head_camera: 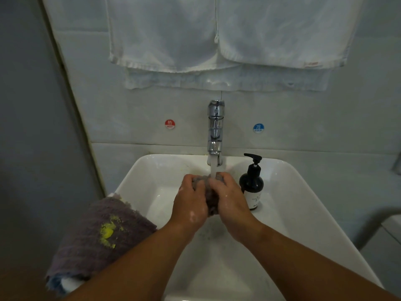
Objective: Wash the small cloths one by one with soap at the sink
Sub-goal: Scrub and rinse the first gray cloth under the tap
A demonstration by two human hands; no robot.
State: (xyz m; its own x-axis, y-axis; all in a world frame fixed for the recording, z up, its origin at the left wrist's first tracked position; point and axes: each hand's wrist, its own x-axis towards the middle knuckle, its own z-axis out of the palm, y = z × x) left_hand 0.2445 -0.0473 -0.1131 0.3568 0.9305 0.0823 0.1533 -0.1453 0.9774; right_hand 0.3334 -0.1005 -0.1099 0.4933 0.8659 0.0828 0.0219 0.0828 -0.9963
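Grey-purple small terry cloth (210, 193), bunched into a wad, sits clamped between your two hands over the basin of the white rectangular ceramic sink (134, 177). It is directly under the stream of water (214, 168) running from the chrome tap (215, 129). Your left hand (191, 200) curls its fingers over the wad's left side and your right hand (230, 198) wraps the right side. The two hands are pressed close together with the cloth squeezed between them, and flecks of white suds cling to the backs of both. Just beside your right hand, a black pump bottle of soap (251, 181) stands upright at the sink's right side. On the left rim lies a folded purple ribbed cloth with a yellow smear (97, 235); it rests on other cloths, with a blue and a white edge showing beneath it. On the tiled wall you have a round red sticker marked HOT (170, 124) left of the tap and a round blue sticker marked COLD (258, 127) right of it. White towels (173, 40) hang above.
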